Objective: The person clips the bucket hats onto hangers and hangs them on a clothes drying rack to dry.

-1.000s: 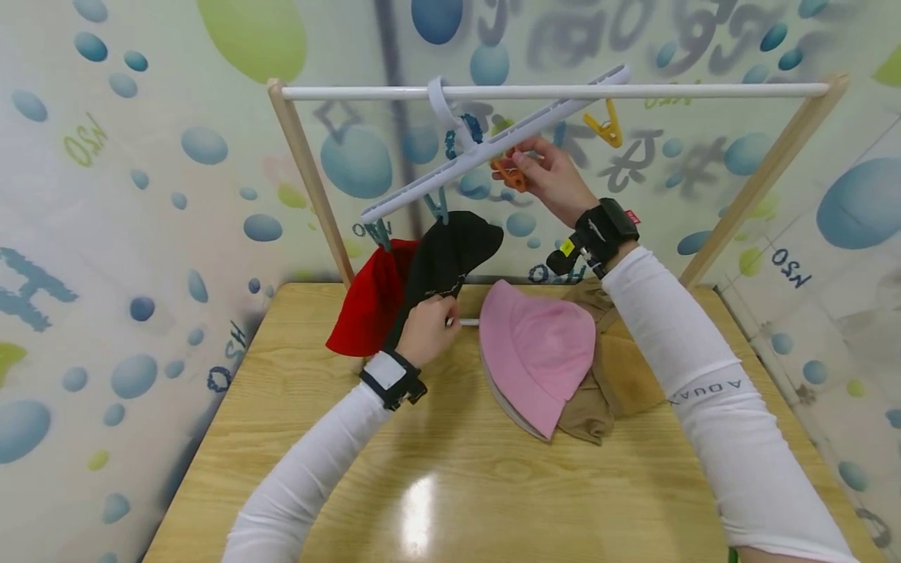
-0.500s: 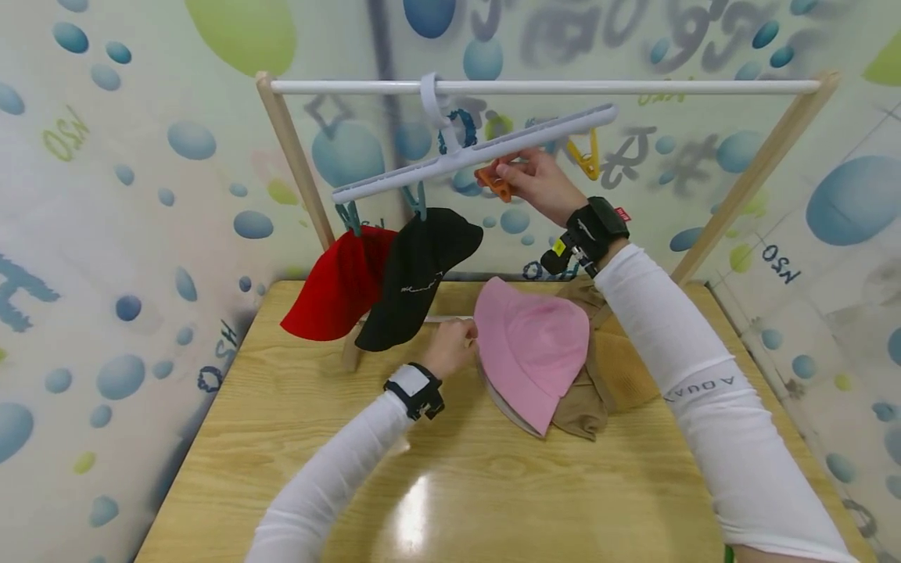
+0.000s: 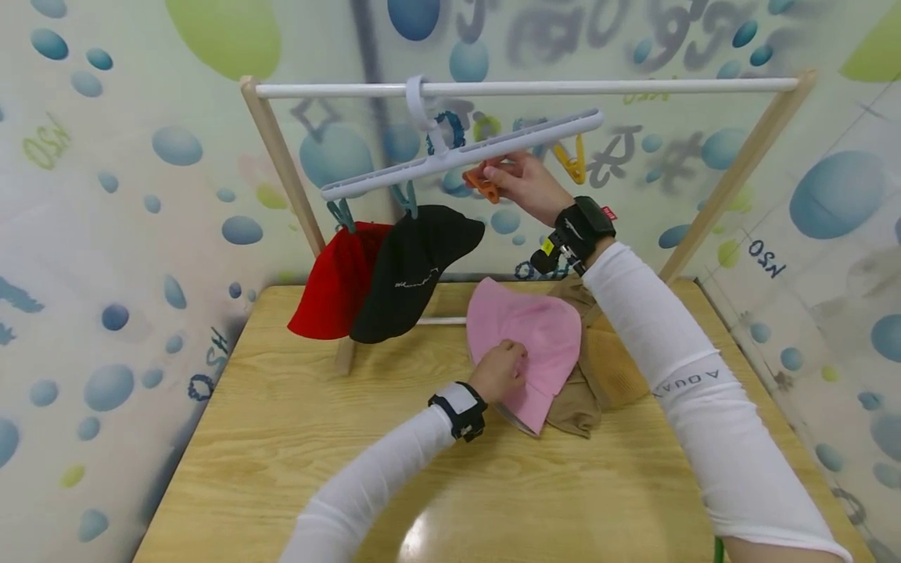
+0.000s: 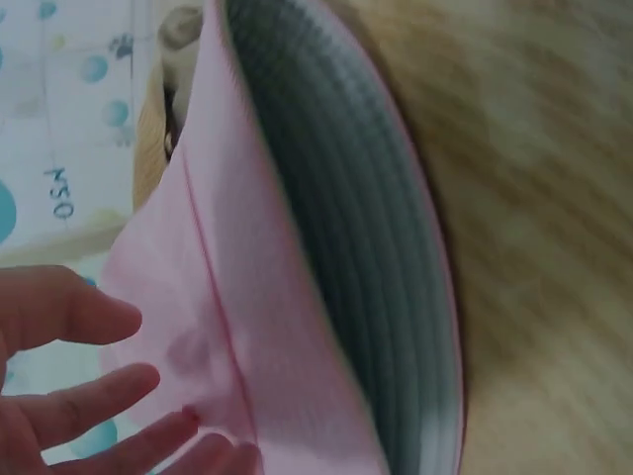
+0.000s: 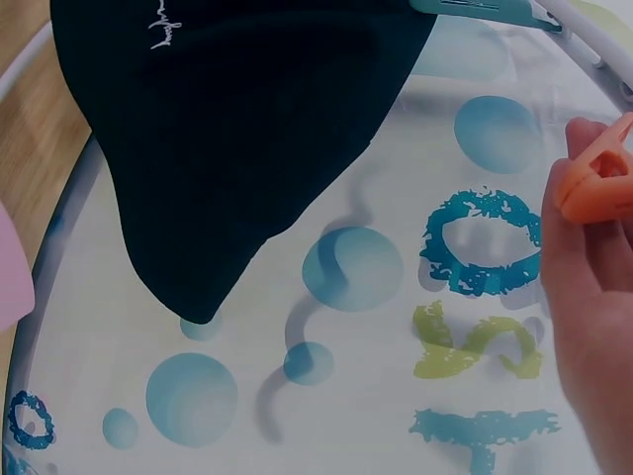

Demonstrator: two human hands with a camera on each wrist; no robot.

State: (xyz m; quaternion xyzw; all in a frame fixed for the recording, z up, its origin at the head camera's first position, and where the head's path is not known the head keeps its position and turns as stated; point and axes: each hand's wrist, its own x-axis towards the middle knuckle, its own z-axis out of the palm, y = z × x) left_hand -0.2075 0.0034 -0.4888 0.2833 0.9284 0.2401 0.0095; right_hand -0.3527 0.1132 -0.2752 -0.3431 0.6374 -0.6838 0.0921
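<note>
A pink bucket hat (image 3: 552, 332) lies on the table, its pale grey-green ribbed lining (image 4: 346, 237) showing in the left wrist view. The left hand (image 3: 501, 371) is over the hat with spread fingers; whether they touch the cloth is unclear. The right hand (image 3: 531, 186) pinches an orange clothes peg (image 3: 484, 186) under the tilted white hanger (image 3: 457, 159). From the hanger's lower left end, teal pegs (image 3: 406, 199) hold a red hat (image 3: 324, 293) and a black hat (image 3: 408, 281) with white lettering. A yellow peg (image 3: 573, 163) dangles near its right end.
The hanger hooks over the white rail (image 3: 598, 87) of a stand with wooden legs (image 3: 739, 176). Beside the pink hat lie a khaki hat (image 3: 573, 399) and an ochre one (image 3: 615, 367), partly under the right forearm. A patterned wall (image 3: 197, 47) backs the wooden table (image 3: 267, 469).
The left hand has moved right from beside the black hat to the pink hat. The hanger's right end has dropped and its tilt lessened. The right hand still pinches the orange clothes peg.
</note>
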